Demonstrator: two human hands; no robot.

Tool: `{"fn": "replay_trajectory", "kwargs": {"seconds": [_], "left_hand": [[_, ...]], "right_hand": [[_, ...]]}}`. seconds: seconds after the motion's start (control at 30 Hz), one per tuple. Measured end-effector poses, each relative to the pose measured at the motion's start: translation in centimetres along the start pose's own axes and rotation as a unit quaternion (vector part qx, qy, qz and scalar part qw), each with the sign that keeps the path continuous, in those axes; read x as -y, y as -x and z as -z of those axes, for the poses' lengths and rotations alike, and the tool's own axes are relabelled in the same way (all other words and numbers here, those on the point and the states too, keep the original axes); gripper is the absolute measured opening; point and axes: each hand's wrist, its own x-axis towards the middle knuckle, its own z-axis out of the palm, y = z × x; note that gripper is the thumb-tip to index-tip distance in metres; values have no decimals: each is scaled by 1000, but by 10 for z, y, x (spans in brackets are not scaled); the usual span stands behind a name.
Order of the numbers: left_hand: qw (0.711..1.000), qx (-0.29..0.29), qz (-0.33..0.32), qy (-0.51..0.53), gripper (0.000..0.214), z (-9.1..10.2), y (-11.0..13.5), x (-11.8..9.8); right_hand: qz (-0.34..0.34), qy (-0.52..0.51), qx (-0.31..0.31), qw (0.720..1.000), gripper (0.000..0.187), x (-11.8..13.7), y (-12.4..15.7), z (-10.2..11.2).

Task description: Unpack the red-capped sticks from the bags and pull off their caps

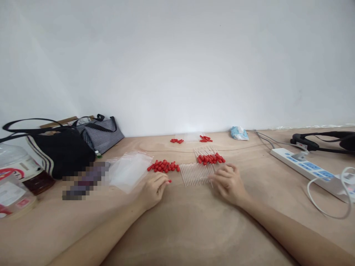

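Between the thumb and fingertips of my left hand (pixel 154 190) is a small red cap (pixel 170 181), its end poking out to the right. Just beyond that hand lies a heap of red caps (pixel 163 166). My right hand (pixel 229 183) is curled at the right end of a row of thin clear tubes (pixel 194 174), its fingertips slightly blurred. Whether a tube is between those fingers is hidden. Behind the row, red-capped tubes (pixel 211 158) lie side by side with their red ends toward me.
Clear zip bags (pixel 130 170) lie left of the caps. More red-ended pieces (pixel 206 139) sit near the wall. At left are a black bag (pixel 69 151), a striped bag (pixel 104 133) and a plastic bottle (pixel 16 181); at right, a power strip (pixel 307 166) with cables.
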Motion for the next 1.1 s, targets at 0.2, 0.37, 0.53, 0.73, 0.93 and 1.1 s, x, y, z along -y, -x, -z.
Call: {"fn": "replay_trajectory", "kwargs": {"seconds": [0.2, 0.37, 0.53, 0.73, 0.93, 1.1], "left_hand": [[969, -148, 185, -66, 22, 15, -9, 33], [927, -139, 338, -83, 26, 19, -5, 70], [926, -73, 360, -83, 26, 16, 0, 71], [925, -61, 369, -65, 25, 19, -1, 59], [959, -121, 209, -145, 15, 17, -14, 38], [979, 13, 148, -138, 17, -22, -58, 2]], "right_hand": [[-190, -9, -18, 981, 25, -27, -3, 3], [-290, 37, 29, 956, 24, -41, 0, 0], [-286, 54, 68, 954, 23, -46, 2, -6], [-275, 48, 95, 955, 18, -34, -2, -9], [-267, 59, 86, 958, 22, -24, -4, -8], [-274, 40, 75, 958, 21, -29, -4, -7]]}}
